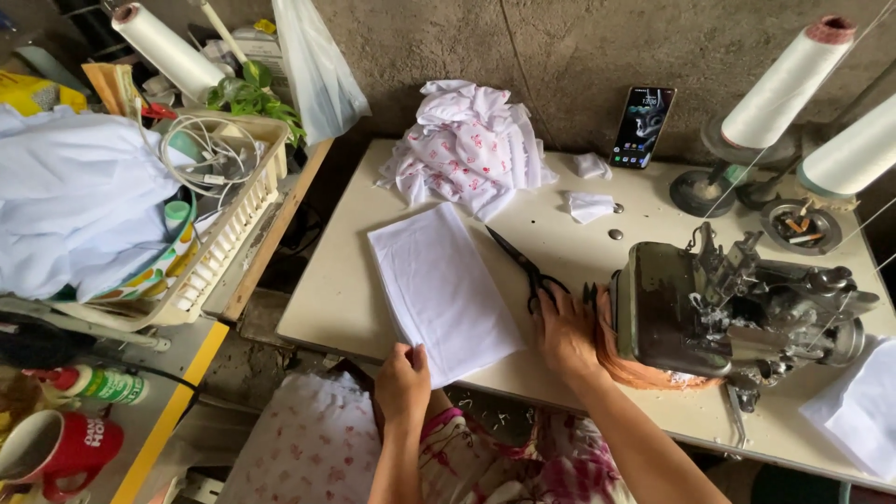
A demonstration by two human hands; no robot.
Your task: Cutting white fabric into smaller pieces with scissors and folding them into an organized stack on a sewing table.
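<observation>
A white rectangular fabric piece (pixel 443 289) lies flat on the cream sewing table (pixel 345 299). My left hand (pixel 402 381) pinches its near corner at the table's front edge. My right hand (pixel 564 334) rests flat on the table to the right of the fabric, fingers touching the handles of black scissors (pixel 523 267), which lie beside the fabric with the blades pointing away. An overlock sewing machine (pixel 719 308) stands just right of that hand.
A heap of white cloth with pink print (pixel 471 145) sits at the table's back, near a phone (pixel 643 125) leaning on the wall. Two thread cones (pixel 789 84) stand at back right. A basket with cables (pixel 219 201) and white cloth sits to the left.
</observation>
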